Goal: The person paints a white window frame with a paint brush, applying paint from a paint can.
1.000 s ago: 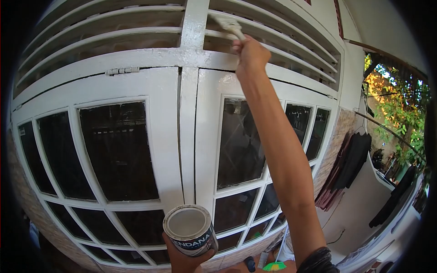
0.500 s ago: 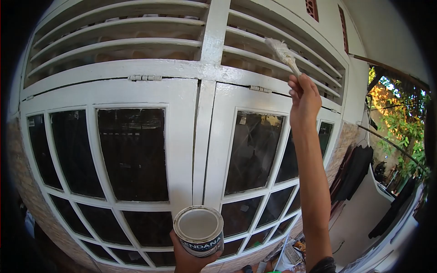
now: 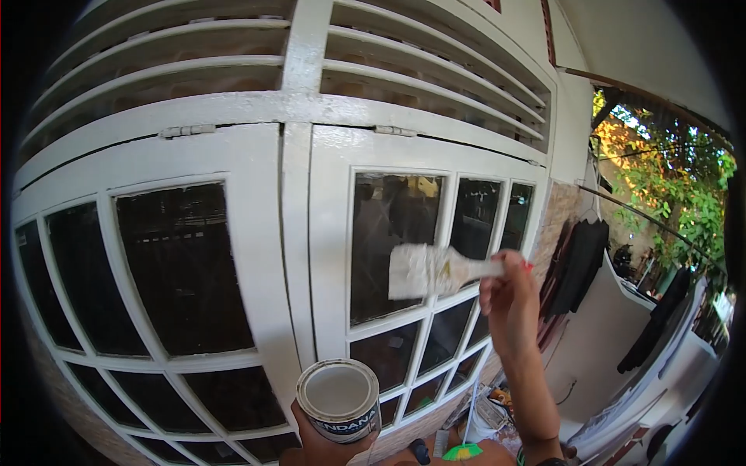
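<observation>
My right hand (image 3: 509,299) grips the handle of a wide paintbrush (image 3: 435,271). White paint coats the bristles, which point left in front of the right window's dark glass. Low in the middle, my left hand (image 3: 318,446) is wrapped round an open paint can (image 3: 339,396) with a dark label and pale paint inside. The brush is above and to the right of the can, apart from it. Behind both stand white framed windows (image 3: 330,233) with dark panes and hinges along the top.
White slats (image 3: 435,70) run above the windows. On the right, dark clothes (image 3: 579,264) hang on a hanger before a pale wall, with leafy branches (image 3: 668,194) behind. Low down lie bags and a green item (image 3: 463,452) near the person's legs.
My right hand has brought the brush down from the upper slats to the height of the panes, bristles now pointing left. The view has turned right; the can is still in my left hand.
</observation>
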`<control>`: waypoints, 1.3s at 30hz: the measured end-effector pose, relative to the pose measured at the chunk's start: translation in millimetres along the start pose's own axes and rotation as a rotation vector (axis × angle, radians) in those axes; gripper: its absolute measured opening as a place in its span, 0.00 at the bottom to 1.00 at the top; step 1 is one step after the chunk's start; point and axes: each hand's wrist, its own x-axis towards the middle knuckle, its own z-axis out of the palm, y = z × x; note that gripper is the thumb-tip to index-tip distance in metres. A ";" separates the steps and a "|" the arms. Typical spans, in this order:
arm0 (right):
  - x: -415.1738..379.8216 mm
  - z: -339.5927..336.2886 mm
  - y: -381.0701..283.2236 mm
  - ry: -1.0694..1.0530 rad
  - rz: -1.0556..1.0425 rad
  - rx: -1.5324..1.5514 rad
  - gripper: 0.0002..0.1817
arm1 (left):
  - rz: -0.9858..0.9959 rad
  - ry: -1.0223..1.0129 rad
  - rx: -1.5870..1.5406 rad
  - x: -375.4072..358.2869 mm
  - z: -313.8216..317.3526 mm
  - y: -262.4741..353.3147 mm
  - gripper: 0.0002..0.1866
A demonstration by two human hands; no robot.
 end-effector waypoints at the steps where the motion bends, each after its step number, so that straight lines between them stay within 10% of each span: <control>1: -13.1 -7.4 4.2 0.017 0.025 -0.016 0.16 | 0.000 -0.006 0.000 -0.6 2.5 -1.8 0.59; 18: -200.3 -110.9 117.5 0.843 0.300 0.444 0.15 | -0.007 -0.046 0.125 -17.3 42.8 -37.6 0.57; 39: -139.0 -59.9 32.8 0.386 0.004 -0.054 0.19 | -0.130 -0.122 -0.204 -20.1 46.8 -15.3 0.58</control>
